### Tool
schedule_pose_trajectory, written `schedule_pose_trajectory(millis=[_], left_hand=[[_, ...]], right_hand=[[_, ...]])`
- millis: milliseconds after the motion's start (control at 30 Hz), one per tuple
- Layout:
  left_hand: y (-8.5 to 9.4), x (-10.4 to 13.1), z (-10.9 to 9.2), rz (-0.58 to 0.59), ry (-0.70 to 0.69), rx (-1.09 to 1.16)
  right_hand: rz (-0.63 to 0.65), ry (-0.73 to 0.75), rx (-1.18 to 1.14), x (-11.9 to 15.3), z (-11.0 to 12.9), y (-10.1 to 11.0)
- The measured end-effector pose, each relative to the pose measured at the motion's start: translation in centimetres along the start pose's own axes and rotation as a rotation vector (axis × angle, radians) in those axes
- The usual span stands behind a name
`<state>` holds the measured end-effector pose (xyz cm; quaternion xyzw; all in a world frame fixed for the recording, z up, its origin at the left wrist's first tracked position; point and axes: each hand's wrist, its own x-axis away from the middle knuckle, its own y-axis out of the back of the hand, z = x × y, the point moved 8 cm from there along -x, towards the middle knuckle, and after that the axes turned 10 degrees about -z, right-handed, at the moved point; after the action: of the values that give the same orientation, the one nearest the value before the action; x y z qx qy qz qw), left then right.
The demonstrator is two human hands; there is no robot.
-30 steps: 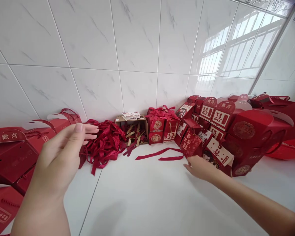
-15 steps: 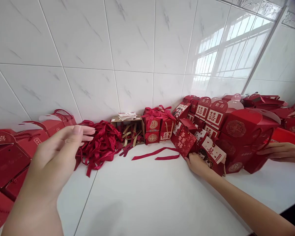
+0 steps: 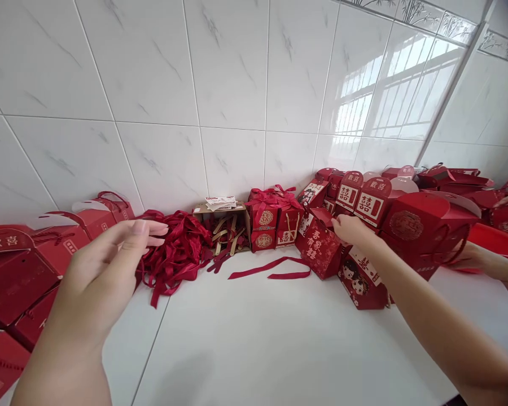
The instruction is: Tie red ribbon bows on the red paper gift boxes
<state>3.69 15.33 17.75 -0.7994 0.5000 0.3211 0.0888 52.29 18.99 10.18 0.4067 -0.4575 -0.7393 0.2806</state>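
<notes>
My left hand (image 3: pixel 105 270) hovers at the left, fingers stretched out and slightly curled with nothing in them. Just beyond its fingertips lies a tangled heap of red ribbons (image 3: pixel 178 248). Far to the right, my right hand (image 3: pixel 347 230) has its fingers closed at the upper edge of a red gift box (image 3: pixel 320 249) with gold lettering; the fingertips are partly hidden. A box with a cartoon couple (image 3: pixel 358 282) stands beside it, partly behind my forearm. One loose red ribbon (image 3: pixel 271 266) lies on the white table left of the gift box.
A cardboard box (image 3: pixel 224 225) holds ribbon pieces with gold strips, and paper cards lie on top. Ribbon-tied boxes (image 3: pixel 275 217) stand beside it. Stacked red boxes (image 3: pixel 406 220) fill the right, more boxes (image 3: pixel 17 270) the left. Another person's hand (image 3: pixel 474 258) touches the right stack.
My right hand has moved from the gift box's lower edge up to its top. The gift box now sits more upright. My left hand has barely moved.
</notes>
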Motion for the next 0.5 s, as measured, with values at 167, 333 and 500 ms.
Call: schedule_pose_trajectory(millis=[167, 333, 500], left_hand=[[0.5, -0.2, -0.1, -0.018, -0.012, 0.020], [0.8, -0.3, 0.3, -0.019, -0.002, 0.016], [0.5, -0.2, -0.1, -0.026, -0.004, -0.022]], right_hand=[[0.086, -0.057, 0.059, -3.5, 0.3, -0.5], [0.214, -0.115, 0.005, -5.1, 0.0, -2.8], [0.158, -0.128, -0.061, -7.5, -0.1, -4.0]])
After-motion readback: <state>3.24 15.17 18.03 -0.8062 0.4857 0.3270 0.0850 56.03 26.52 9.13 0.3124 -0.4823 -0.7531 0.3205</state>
